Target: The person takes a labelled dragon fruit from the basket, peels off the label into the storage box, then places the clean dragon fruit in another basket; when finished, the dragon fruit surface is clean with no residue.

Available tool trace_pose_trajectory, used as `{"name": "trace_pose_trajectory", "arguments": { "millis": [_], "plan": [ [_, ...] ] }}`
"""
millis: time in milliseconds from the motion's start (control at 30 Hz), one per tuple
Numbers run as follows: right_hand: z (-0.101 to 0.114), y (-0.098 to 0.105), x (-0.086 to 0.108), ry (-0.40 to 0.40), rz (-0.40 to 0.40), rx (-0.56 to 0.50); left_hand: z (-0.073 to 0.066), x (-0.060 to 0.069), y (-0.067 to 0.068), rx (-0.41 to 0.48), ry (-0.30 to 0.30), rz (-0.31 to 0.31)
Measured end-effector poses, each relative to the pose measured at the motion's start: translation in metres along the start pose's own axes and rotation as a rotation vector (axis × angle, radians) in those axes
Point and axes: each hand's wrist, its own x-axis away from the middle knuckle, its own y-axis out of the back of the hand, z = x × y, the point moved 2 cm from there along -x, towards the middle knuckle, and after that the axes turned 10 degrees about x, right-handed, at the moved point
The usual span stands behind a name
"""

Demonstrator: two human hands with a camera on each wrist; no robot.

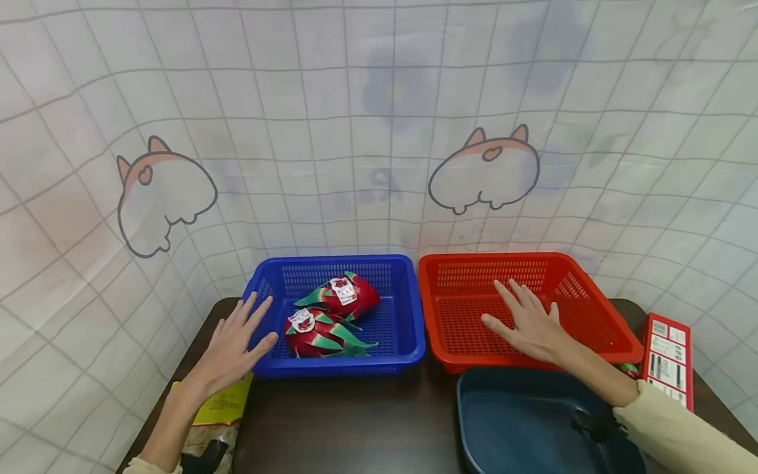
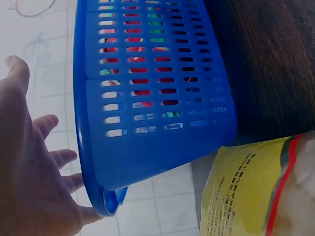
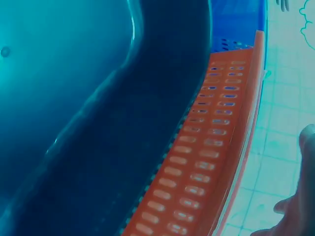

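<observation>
Two red dragon fruits with green scales and white stickers lie in the blue basket [image 1: 361, 370]: the rear dragon fruit [image 1: 362, 297] and the front dragon fruit [image 1: 320, 339]. My left hand [image 1: 233, 345] hovers over that basket's left edge, fingers spread and holding nothing; in the left wrist view the hand [image 2: 37, 162] is beside the blue rim. Above the red basket [image 1: 435, 309] is my right hand [image 1: 530, 326], its fingers extended and nothing in its grasp. The right wrist view shows only part of this hand [image 3: 295, 196], past the basket's rim.
A dark blue tub [image 1: 515, 421] stands in front of the red basket, under my right forearm. A red box with white labels [image 1: 669, 359] is at the far right. By my left forearm lies a yellow-topped bag [image 1: 222, 408]. A grid-patterned cloth [image 1: 379, 131] hangs behind the baskets.
</observation>
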Motion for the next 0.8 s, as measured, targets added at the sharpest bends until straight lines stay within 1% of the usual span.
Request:
{"name": "trace_pose_trajectory", "arguments": {
  "millis": [67, 133, 200, 267, 333, 467, 633, 800],
  "plan": [
    [0.005, 0.001, -0.001, 0.019, -0.015, -0.047, 0.001, 0.001, 0.002, 0.02, 0.002, -0.016],
    [0.014, 0.004, -0.003, 0.049, -0.035, -0.102, 0.002, 0.002, 0.006, 0.062, 0.009, -0.042],
    [0.027, 0.008, -0.006, 0.082, -0.052, -0.142, 0.003, 0.004, 0.009, 0.111, 0.023, -0.065],
    [0.041, 0.013, -0.009, 0.111, -0.059, -0.155, 0.003, 0.006, 0.01, 0.162, 0.044, -0.079],
    [0.057, 0.018, -0.012, 0.135, -0.056, -0.144, 0.003, 0.008, 0.009, 0.204, 0.063, -0.087],
    [0.083, 0.025, -0.016, 0.175, -0.025, -0.115, 0.004, 0.014, 0.006, 0.243, 0.09, -0.1],
    [0.106, 0.021, -0.018, 0.218, 0.026, -0.084, 0.009, 0.024, 0.003, 0.244, 0.123, -0.111],
    [0.124, 0.015, -0.024, 0.288, 0.065, -0.047, 0.012, 0.031, 0.0, 0.256, 0.175, -0.124]
  ]
}}
